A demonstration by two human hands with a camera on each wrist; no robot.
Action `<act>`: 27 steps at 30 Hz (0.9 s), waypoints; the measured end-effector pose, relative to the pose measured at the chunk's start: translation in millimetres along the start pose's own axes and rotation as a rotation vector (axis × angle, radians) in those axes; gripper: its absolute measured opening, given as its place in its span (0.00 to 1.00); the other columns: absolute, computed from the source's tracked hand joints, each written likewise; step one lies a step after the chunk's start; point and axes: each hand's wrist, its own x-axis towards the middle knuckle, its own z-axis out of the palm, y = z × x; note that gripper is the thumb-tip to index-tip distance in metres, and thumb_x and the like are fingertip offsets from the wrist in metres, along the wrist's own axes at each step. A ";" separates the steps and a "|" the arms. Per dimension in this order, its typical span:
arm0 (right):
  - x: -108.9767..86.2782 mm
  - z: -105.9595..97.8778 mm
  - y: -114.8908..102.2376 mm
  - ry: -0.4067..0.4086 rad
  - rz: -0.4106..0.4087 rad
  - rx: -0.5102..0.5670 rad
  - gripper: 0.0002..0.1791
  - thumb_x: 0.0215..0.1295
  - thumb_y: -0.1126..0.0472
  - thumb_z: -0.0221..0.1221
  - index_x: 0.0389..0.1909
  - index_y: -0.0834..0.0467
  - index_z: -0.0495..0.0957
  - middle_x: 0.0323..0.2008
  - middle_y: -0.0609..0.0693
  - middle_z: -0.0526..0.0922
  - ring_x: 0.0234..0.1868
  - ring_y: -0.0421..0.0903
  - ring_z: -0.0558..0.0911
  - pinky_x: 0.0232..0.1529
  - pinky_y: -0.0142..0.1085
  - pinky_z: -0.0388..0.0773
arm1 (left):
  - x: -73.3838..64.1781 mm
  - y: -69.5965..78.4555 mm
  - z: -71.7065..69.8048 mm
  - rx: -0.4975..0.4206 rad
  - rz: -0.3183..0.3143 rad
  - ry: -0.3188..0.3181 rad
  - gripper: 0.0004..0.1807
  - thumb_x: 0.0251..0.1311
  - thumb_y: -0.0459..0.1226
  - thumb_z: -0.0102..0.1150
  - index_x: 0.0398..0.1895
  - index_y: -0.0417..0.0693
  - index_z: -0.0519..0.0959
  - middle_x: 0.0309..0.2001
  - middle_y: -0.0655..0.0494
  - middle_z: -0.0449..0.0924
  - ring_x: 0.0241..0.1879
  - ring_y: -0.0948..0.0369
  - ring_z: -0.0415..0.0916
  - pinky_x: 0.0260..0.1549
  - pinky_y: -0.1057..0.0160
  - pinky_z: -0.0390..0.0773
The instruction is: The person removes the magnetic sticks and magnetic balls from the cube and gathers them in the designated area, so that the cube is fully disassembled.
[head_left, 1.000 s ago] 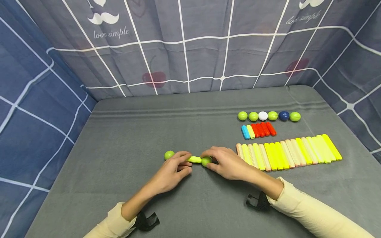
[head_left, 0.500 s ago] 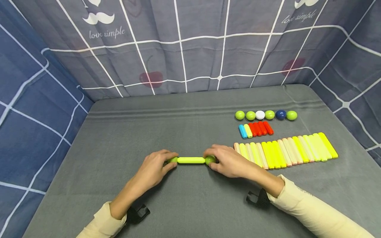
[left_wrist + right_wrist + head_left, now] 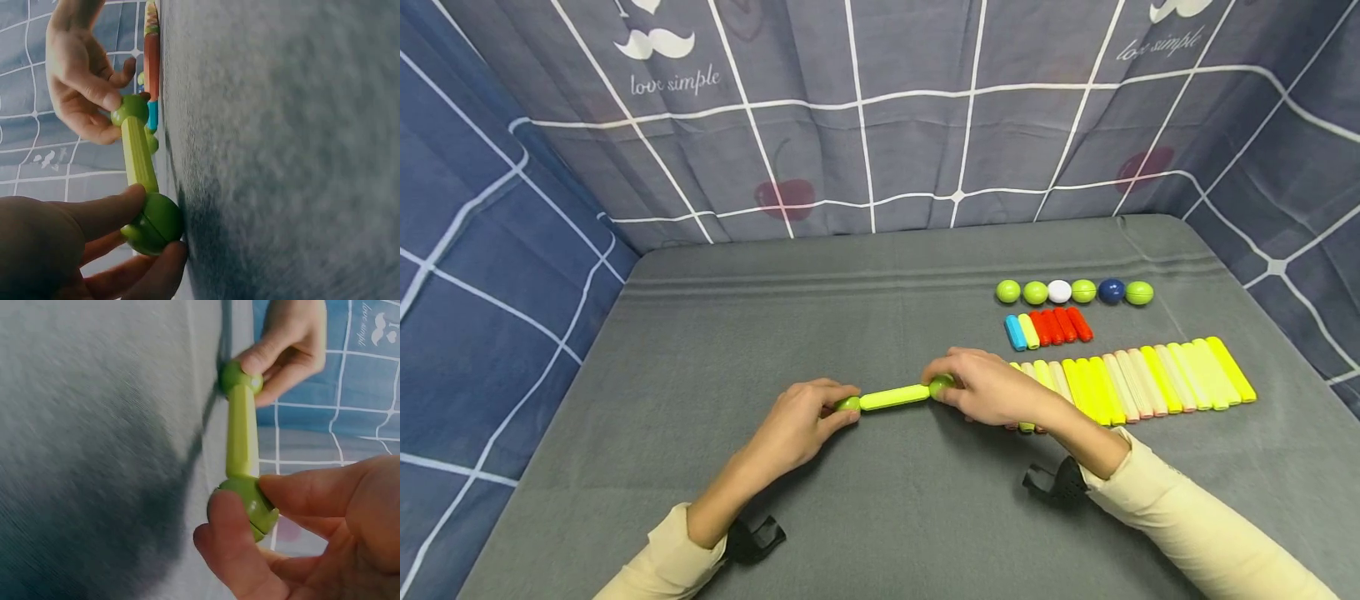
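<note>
A yellow-green rod (image 3: pixel 895 397) joins two green balls, one at each end. My left hand (image 3: pixel 801 423) pinches the left green ball (image 3: pixel 161 219) between thumb and fingers, close to the table. At the other end my right hand (image 3: pixel 992 387) grips the right green ball (image 3: pixel 250 503) the same way. The rod slants a little, its right end farther from me in the head view. In both wrist views the rod's ends meet the balls. Fingers cover part of each ball.
Behind my right hand lies a row of long yellow and pale wooden-looking rods (image 3: pixel 1138 383). Farther back are short red rods (image 3: pixel 1060 326) with a blue rod (image 3: pixel 1016 332), then a line of balls (image 3: pixel 1059 291). A checked curtain (image 3: pixel 910 150) borders the grey table (image 3: pixel 737 317).
My left hand went from the rod's left part to the left ball, which now meets the rod. Most recently the right end has swung away from me with my right hand.
</note>
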 end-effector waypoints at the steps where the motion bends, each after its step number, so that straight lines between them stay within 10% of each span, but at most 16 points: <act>1: 0.4 -2.3 0.2 -0.009 0.002 -0.010 0.11 0.66 0.67 0.60 0.45 0.53 0.84 0.34 0.42 0.76 0.29 0.38 0.73 0.37 0.37 0.71 | 0.3 0.3 0.7 -0.002 0.006 0.001 0.18 0.58 0.36 0.69 0.53 0.44 0.84 0.44 0.56 0.84 0.36 0.65 0.78 0.36 0.61 0.79; 6: -0.1 -16.1 4.5 -0.025 0.026 -0.014 0.11 0.67 0.68 0.59 0.47 0.57 0.84 0.37 0.46 0.77 0.29 0.40 0.74 0.36 0.38 0.71 | 0.3 -0.8 1.8 -0.019 0.016 0.008 0.18 0.59 0.36 0.69 0.53 0.44 0.84 0.44 0.56 0.83 0.33 0.66 0.74 0.33 0.63 0.76; 15: 26.1 -56.1 53.8 0.220 0.261 0.120 0.18 0.69 0.69 0.57 0.60 0.65 0.75 0.53 0.67 0.76 0.26 0.54 0.83 0.26 0.41 0.80 | 1.2 -1.2 0.6 -0.024 0.000 -0.012 0.19 0.59 0.37 0.68 0.54 0.44 0.83 0.44 0.55 0.83 0.35 0.65 0.75 0.35 0.62 0.77; 27: 50.0 -57.5 86.6 0.210 0.361 0.013 0.19 0.68 0.72 0.55 0.59 0.66 0.75 0.52 0.68 0.77 0.16 0.46 0.81 0.29 0.42 0.79 | 0.0 -1.1 -0.5 -0.028 -0.004 -0.025 0.19 0.60 0.37 0.68 0.55 0.43 0.82 0.46 0.55 0.83 0.37 0.65 0.77 0.36 0.62 0.78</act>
